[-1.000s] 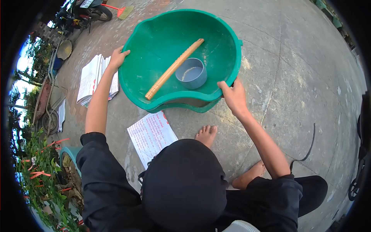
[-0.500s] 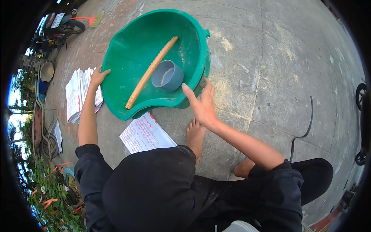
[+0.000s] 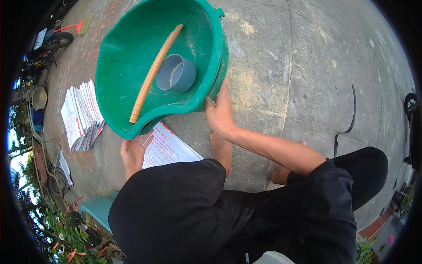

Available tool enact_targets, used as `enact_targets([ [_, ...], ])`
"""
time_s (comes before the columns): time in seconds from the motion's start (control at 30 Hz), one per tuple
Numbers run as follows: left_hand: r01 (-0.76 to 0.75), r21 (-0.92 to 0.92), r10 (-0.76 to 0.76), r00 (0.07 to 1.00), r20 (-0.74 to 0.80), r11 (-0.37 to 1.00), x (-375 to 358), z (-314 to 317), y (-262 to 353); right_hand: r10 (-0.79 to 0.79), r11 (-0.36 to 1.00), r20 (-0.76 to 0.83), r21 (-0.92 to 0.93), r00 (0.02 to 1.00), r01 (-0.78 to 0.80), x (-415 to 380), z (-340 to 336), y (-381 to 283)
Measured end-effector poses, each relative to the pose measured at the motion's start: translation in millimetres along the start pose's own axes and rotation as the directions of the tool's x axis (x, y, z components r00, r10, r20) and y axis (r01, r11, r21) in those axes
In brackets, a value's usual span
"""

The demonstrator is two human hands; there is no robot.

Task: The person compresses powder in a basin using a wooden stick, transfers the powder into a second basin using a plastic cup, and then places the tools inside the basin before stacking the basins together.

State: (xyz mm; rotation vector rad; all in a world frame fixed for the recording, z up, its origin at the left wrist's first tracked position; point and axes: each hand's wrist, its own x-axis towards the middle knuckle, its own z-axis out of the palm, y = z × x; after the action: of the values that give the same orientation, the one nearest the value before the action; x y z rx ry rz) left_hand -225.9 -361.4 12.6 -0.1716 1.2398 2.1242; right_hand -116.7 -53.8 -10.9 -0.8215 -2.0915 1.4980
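Observation:
A large green basin (image 3: 127, 57) is tilted above the ground, with a curved wooden stick (image 3: 154, 72) and a grey-blue cup (image 3: 178, 75) inside. Pale residue shows in the cup. My right hand (image 3: 221, 115) grips the basin's lower right side, its fingers partly hidden behind the wall. Under the lower left rim, my left hand (image 3: 134, 152) has its fingers spread, touching or close to the basin's underside. Beside it, a printed white bag (image 3: 169, 147) lies flat on the ground between my left hand and my foot.
Folded white printed bags (image 3: 81, 115) are stacked on the left. A black strap (image 3: 354, 110) lies on the concrete at right. Motorbike, broom (image 3: 85, 24), wheelbarrow and plants line the left side. A teal container (image 3: 99, 209) stands by my left knee.
The basin has shifted left and towards the top of the view with the stick and cup. My left hand has moved from its left rim to beneath the lower rim. My right hand has moved slightly left.

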Motion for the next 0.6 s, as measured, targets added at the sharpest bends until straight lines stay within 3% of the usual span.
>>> enact_targets([
  [0.07,-0.098,0.030,0.101,0.986,-0.132,0.995,17.4,-4.1,-6.1,0.110,0.950,0.144,0.274,0.983,-0.146,21.4,2.3,-9.7],
  [0.13,-0.180,0.272,0.257,0.924,-0.283,0.945,43.4,6.0,-2.9,0.086,0.928,0.216,0.338,0.972,-0.158,53.5,22.8,-4.9],
  [0.17,-0.209,0.194,0.260,0.920,-0.293,0.958,61.3,2.6,8.8,0.098,0.894,0.290,0.394,0.952,-0.212,72.5,32.4,-10.8],
  [0.23,-0.255,0.248,0.311,0.924,-0.222,0.934,96.9,3.7,34.5,0.129,0.786,0.466,0.491,0.875,-0.377,114.8,48.7,-28.9],
  [0.3,-0.377,0.239,0.416,0.899,-0.139,0.895,146.0,-3.0,59.1,-0.017,0.761,0.567,0.542,0.823,-0.358,166.4,66.2,-38.6],
  [0.4,-0.542,0.178,0.566,0.814,-0.129,0.821,223.0,-29.8,68.0,-0.072,0.818,0.517,0.520,0.853,-0.246,207.8,107.5,-40.7],
  [0.47,-0.474,0.242,0.498,0.866,-0.045,0.846,231.9,12.4,21.9,-0.185,0.927,0.242,0.366,0.953,0.087,190.4,110.4,-65.2],
  [0.53,-0.357,0.307,0.333,0.934,0.128,0.882,230.4,61.7,-24.4,-0.513,0.824,0.147,0.362,0.846,0.437,150.3,106.9,-86.0],
  [0.6,-0.257,0.224,0.191,0.941,0.278,0.940,215.8,105.0,-38.3,-0.748,0.663,0.218,0.237,0.627,0.710,114.4,97.3,-91.5],
])
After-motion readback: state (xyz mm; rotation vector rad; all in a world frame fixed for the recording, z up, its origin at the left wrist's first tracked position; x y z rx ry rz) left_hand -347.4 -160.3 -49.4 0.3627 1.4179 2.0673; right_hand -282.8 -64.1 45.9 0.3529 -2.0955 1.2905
